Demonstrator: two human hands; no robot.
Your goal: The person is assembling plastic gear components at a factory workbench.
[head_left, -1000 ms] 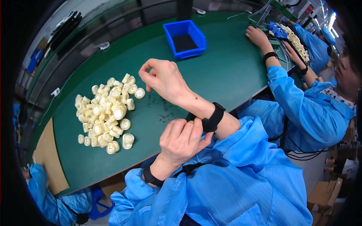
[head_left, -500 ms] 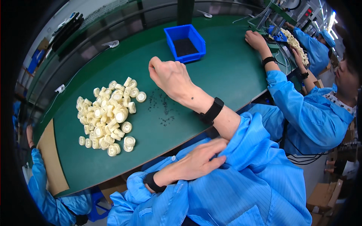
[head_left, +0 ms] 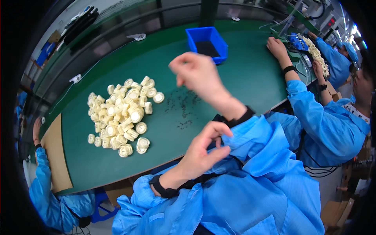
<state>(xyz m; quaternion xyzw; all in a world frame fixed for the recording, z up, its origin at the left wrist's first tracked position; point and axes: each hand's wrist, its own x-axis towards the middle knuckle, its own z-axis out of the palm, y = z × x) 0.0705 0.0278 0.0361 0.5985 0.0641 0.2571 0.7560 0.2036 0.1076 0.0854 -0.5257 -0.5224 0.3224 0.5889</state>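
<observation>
Left hand (head_left: 200,150): lower centre, thumb and finger parted beside your right sleeve (head_left: 252,137); catch only cloth.
Right hand (head_left: 199,74): upper centre, curled, too blurred to tell its grip; hold steady.
Cream gears (head_left: 136,115): piled left of centre; stay clear.

gears (head_left: 124,113): cream | bin (head_left: 219,44): blue | tabletop (head_left: 246,74): green | sleeves (head_left: 256,135): blue

- Factory assembly workshop.
- Green workbench (head_left: 250,74) mid-frame: loose cream gears (head_left: 123,113), blue parts bin (head_left: 221,54).
- Blue-smocked co-workers (head_left: 329,127), right and lower left.
- Grey control box (head_left: 324,28), red display (head_left: 331,22), upper right.
- Cardboard boxes (head_left: 335,213), lower right.
</observation>
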